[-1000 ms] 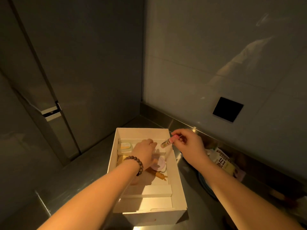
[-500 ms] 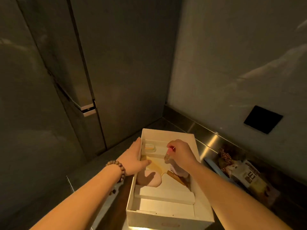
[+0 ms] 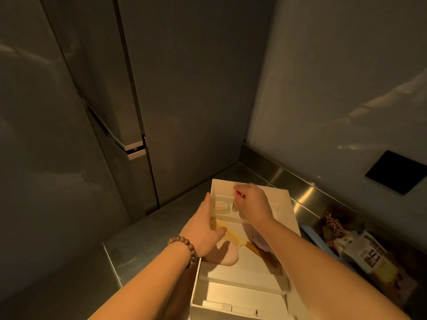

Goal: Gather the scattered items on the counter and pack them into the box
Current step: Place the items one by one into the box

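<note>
A white cardboard box (image 3: 291,209) with dividers stands on the steel counter. My left hand (image 3: 203,229), a bead bracelet on its wrist, grips the box's left wall with the thumb inside. My right hand (image 3: 251,204) is over the far compartment, pinching a small tube with a pink cap (image 3: 236,199) that points down into it. Beside the tube lies a small rounded case with an orange label (image 3: 221,206). In the middle compartment are a pale pink round puff (image 3: 227,255) and an amber stick-like item (image 3: 251,247), partly under my right arm.
To the right of the box, a blue tray edge (image 3: 314,239) holds a printed snack packet (image 3: 372,257) and a red-patterned bundle (image 3: 332,224). A black square plate (image 3: 397,172) is on the wall. Tall steel cabinet doors (image 3: 129,125) stand left.
My right hand has carried the tube from above the box's right rim down into the far compartment. My left hand left the box's inside and took its left wall. The view shifted left.
</note>
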The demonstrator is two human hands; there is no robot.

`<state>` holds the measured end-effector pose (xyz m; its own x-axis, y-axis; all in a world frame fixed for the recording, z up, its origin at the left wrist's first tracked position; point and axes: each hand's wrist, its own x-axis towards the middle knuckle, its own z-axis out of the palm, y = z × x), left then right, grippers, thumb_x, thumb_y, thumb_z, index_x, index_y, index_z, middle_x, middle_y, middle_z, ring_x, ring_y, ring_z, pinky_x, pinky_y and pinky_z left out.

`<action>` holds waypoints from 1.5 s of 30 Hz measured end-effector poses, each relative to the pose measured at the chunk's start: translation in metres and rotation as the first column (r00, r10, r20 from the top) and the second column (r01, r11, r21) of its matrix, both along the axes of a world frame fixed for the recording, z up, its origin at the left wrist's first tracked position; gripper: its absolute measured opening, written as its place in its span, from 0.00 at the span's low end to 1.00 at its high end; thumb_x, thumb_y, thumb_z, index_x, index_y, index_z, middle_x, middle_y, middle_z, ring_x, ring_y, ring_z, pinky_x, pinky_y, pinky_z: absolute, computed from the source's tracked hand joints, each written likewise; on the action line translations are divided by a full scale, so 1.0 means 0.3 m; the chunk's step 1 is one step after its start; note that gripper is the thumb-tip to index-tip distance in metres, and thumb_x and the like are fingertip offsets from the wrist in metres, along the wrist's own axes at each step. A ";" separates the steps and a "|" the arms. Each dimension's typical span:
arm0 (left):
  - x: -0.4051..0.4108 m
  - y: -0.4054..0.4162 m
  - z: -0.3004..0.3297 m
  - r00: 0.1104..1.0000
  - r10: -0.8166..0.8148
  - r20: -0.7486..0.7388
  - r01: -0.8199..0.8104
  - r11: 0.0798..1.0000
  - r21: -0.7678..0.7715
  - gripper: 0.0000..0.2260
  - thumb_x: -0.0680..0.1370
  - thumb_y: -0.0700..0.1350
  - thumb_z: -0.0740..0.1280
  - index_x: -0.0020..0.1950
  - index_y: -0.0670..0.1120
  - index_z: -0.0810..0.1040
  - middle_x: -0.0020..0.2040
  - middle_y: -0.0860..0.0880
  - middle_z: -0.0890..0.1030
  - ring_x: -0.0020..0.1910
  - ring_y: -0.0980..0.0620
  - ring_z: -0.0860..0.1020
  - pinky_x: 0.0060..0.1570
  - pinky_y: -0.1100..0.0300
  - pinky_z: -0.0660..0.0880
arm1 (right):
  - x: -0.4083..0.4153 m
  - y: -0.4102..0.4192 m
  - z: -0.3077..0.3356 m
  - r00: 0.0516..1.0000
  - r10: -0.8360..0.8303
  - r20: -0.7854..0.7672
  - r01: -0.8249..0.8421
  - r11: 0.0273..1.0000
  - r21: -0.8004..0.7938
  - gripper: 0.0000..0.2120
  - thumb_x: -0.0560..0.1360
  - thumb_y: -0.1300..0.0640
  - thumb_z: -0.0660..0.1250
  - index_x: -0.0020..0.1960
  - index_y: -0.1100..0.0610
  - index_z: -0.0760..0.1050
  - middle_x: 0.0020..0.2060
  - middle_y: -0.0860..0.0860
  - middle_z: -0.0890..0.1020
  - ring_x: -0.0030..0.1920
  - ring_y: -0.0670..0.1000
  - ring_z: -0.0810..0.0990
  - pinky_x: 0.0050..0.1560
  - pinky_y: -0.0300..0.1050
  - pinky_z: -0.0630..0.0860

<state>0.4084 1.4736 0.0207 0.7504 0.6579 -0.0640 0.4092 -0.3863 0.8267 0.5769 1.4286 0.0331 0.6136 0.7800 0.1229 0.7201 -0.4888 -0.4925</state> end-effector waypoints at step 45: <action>0.464 -1.005 0.069 0.742 -0.607 -0.283 0.669 0.696 0.260 0.35 0.72 0.53 0.70 0.75 0.48 0.58 0.72 0.45 0.64 0.68 0.47 0.66 0.64 0.57 0.64 | 0.146 -1.607 -0.038 0.913 -0.394 -0.104 0.349 0.889 -0.297 0.27 0.75 0.54 0.70 0.71 0.58 0.68 0.71 0.57 0.65 0.70 0.58 0.66 0.69 0.49 0.65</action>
<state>0.5475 1.1720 0.0414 0.9946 0.0269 -0.1005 0.0778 -0.8338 0.5465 0.6207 0.9465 0.0215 0.8586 0.4803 -0.1789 0.3838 -0.8338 -0.3968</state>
